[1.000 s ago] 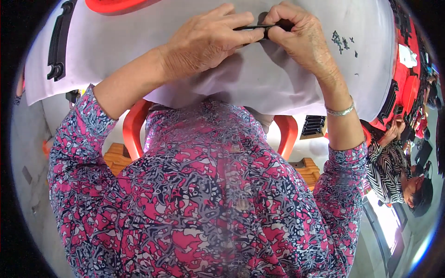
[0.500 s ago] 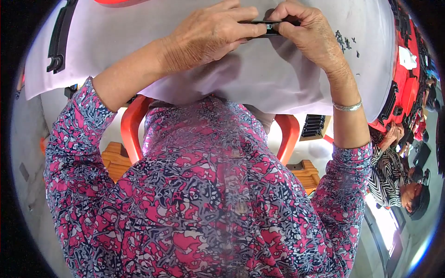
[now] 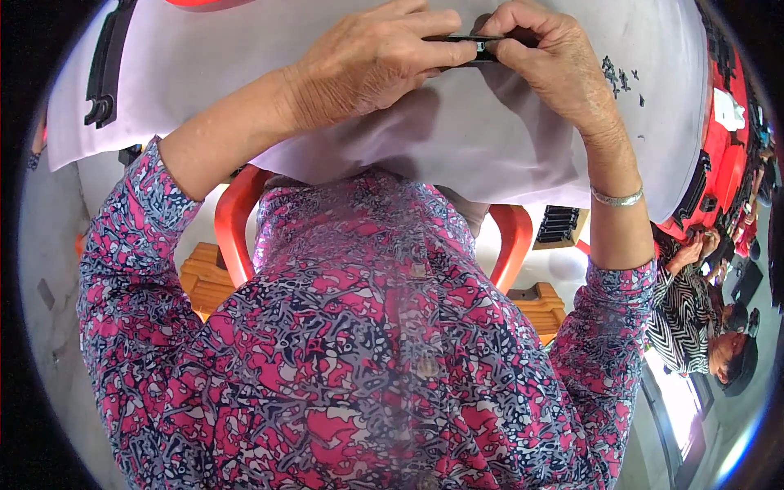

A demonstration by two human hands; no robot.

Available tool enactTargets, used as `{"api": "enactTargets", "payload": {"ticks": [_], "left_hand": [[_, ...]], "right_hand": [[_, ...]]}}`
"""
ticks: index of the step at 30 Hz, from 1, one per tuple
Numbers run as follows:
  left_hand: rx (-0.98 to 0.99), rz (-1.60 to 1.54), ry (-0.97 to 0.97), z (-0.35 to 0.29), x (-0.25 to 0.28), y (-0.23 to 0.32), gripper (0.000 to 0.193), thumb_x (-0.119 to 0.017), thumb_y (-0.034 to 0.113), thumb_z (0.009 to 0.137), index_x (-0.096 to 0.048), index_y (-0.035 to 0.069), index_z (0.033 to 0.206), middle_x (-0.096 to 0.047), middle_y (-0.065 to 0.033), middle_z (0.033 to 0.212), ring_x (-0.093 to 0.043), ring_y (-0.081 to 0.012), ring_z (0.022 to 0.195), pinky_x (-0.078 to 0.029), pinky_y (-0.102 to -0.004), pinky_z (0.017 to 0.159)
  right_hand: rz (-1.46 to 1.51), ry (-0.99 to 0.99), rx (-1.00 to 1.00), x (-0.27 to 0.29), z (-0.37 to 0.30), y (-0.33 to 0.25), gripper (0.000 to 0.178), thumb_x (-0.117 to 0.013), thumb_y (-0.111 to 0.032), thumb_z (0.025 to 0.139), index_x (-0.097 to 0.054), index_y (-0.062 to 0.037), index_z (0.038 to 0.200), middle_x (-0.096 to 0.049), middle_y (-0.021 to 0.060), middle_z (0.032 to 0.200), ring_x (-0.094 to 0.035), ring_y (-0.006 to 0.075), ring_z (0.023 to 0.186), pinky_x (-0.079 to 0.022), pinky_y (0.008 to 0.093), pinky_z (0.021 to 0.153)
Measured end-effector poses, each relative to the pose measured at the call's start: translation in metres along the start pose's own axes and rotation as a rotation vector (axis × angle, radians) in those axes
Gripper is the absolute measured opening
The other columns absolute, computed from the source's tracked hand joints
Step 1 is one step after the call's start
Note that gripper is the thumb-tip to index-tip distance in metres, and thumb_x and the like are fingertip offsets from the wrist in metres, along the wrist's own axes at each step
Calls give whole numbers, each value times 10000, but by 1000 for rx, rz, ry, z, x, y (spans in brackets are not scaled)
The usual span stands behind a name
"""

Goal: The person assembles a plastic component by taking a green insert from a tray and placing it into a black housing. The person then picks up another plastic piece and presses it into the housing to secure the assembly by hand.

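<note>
Between my two hands, just above the pale cloth (image 3: 237, 49), is a narrow black plastic part (image 3: 462, 38) with a small bright piece in its middle. My left hand (image 3: 371, 61) grips its left end, fingers along the near and far sides. At the right end, the thumb and bent forefinger of my right hand (image 3: 555, 61) pinch it. My fingers hide most of the part, so its full shape does not show. A scatter of tiny black pieces (image 3: 618, 75) lies on the cloth just right of my right hand.
A long black plastic part (image 3: 103, 65) lies at the table's left, and a red item (image 3: 208, 2) at the far edge. Rightward are red surfaces with black parts (image 3: 696, 184). A person in a striped top (image 3: 679, 306) works there. My red chair (image 3: 233, 224) stands below the table.
The view has shifted slightly, so the right side of the scene sits a little farther right. Both hands keep their hold on the black plastic part with barely any movement.
</note>
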State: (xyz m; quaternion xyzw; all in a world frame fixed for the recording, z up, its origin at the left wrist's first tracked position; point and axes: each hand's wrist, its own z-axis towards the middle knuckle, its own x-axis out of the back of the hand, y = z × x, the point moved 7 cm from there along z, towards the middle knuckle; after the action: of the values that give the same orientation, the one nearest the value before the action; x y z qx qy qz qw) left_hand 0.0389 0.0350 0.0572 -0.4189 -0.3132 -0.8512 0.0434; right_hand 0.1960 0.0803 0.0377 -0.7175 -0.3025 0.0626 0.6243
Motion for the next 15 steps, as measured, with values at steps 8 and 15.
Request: {"api": "enactTargets", "payload": {"ticks": [8, 15], "left_hand": [[-189, 137, 186, -10, -13, -10, 308, -698, 35, 828, -676, 67, 1133, -523, -56, 905, -513, -247, 822, -486, -335, 719], [-493, 296, 433, -26, -22, -5, 349, -679, 64, 848, -683, 74, 1197, -518, -54, 888, -512, -240, 810, -495, -338, 698]], "right_hand": [[-111, 58, -5, -7, -1, -7, 102, -597, 91, 857, -648, 3, 871, -575, 6, 890, -555, 74, 775, -472, 235, 681], [29, 84, -169, -14, -9, -9, 66, -601, 79, 822, -619, 20, 845, -563, 46, 858, -568, 103, 687, -476, 265, 603]]}}
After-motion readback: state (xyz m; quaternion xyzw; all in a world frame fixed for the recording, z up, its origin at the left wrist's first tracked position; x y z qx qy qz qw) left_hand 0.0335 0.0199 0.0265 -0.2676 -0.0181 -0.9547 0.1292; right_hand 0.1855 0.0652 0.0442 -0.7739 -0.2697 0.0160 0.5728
